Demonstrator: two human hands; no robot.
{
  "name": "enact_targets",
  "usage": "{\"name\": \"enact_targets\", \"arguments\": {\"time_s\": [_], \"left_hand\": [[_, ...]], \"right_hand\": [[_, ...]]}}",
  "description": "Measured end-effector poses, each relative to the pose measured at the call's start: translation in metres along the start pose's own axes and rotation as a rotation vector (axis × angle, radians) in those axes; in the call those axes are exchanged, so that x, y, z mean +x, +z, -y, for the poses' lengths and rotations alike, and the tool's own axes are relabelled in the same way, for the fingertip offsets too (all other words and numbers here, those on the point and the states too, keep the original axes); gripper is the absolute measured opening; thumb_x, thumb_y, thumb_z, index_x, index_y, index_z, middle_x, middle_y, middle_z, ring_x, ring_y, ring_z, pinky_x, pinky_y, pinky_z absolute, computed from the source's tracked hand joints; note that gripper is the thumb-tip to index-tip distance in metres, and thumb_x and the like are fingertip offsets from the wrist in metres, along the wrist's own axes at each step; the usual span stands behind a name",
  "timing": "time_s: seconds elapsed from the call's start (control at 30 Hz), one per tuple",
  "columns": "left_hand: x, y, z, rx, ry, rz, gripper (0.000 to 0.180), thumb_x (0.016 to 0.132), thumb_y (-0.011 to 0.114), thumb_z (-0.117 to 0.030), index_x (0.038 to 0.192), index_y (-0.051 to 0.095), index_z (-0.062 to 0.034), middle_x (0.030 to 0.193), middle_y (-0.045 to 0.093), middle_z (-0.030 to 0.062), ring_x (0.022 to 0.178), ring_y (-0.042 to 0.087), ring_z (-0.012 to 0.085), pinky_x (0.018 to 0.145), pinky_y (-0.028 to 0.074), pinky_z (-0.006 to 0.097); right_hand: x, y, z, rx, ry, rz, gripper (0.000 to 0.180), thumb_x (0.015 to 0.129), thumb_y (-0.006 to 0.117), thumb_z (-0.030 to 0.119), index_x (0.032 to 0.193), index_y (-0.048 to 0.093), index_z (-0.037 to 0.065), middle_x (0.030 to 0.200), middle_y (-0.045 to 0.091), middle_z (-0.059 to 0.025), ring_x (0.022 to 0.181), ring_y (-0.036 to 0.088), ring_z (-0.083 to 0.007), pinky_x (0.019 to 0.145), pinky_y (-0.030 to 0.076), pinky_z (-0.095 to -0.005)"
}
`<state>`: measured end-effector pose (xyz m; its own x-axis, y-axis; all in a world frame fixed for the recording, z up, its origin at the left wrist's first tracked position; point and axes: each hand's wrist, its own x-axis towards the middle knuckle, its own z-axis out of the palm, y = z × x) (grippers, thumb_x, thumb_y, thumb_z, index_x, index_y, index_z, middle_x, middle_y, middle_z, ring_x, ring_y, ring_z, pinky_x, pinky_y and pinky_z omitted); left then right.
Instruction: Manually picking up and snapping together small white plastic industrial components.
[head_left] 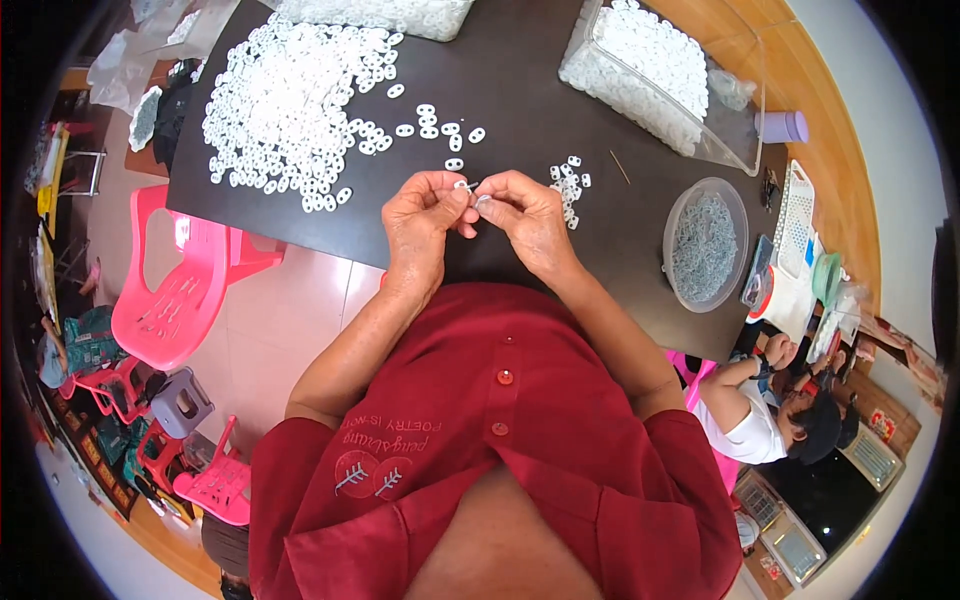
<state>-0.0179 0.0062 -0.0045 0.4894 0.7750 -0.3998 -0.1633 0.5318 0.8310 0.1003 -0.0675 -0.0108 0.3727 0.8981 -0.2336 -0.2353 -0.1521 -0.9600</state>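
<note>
My left hand [425, 222] and my right hand [532, 218] meet over the near edge of the dark table, fingers pinched together. Between the left thumb and forefinger sits a small white plastic piece [461, 185], which looks like the two-holed oval pieces on the table. A tiny dark bit shows beside it, between both hands' fingertips. The right thumb and forefinger are closed at the same spot; what they grip is too small to make out. Just beyond the hands lie several loose white two-holed pieces [428, 122]. Smaller white pieces [572, 190] form a little cluster to the right.
A large heap of white two-holed pieces [285, 100] covers the table's left. Clear bins [690, 125] of white pieces stand at the back. A round tub [672, 265] of small grey metal parts sits right, near a thin stick [620, 167]. Another person [745, 410] works at right. A pink chair [170, 300] stands left.
</note>
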Motion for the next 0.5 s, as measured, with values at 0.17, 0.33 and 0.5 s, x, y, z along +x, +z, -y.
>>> {"name": "enact_targets", "arguments": {"time_s": [0.17, 0.33, 0.5], "left_hand": [[0.002, 0.002, -0.001, -0.028, -0.054, -0.008, 0.008, 0.085, 0.058, -0.002, 0.091, 0.057, 0.0028, 0.077, 0.061, 0.01, 0.063, 0.058, 0.0137, 0.052, 0.05, 0.025], [0.001, 0.003, -0.002, -0.026, -0.078, 0.006, 0.011, 0.085, 0.057, -0.002, 0.094, 0.058, 0.0039, 0.078, 0.062, 0.0106, 0.062, 0.059, 0.0137, 0.052, 0.05, 0.025], [0.0, 0.003, -0.002, 0.012, -0.043, 0.033, 0.014, 0.085, 0.056, -0.002, 0.096, 0.059, 0.0056, 0.079, 0.062, 0.011, 0.062, 0.059, 0.0136, 0.05, 0.049, 0.024]], "right_hand": [[0.0, -0.001, -0.002, 0.084, 0.073, -0.035, 0.009, 0.082, 0.059, 0.0, 0.091, 0.06, 0.001, 0.081, 0.063, -0.0029, 0.073, 0.057, -0.0066, 0.064, 0.045, -0.0205], [0.004, -0.009, 0.001, 0.051, 0.061, -0.042, 0.01, 0.083, 0.058, 0.003, 0.093, 0.061, 0.003, 0.081, 0.063, -0.0019, 0.071, 0.055, -0.0053, 0.06, 0.042, -0.0193], [0.006, -0.011, 0.003, 0.028, 0.123, -0.046, 0.014, 0.084, 0.058, 0.005, 0.098, 0.062, 0.002, 0.079, 0.063, -0.0017, 0.069, 0.055, -0.0063, 0.06, 0.042, -0.02]]}}
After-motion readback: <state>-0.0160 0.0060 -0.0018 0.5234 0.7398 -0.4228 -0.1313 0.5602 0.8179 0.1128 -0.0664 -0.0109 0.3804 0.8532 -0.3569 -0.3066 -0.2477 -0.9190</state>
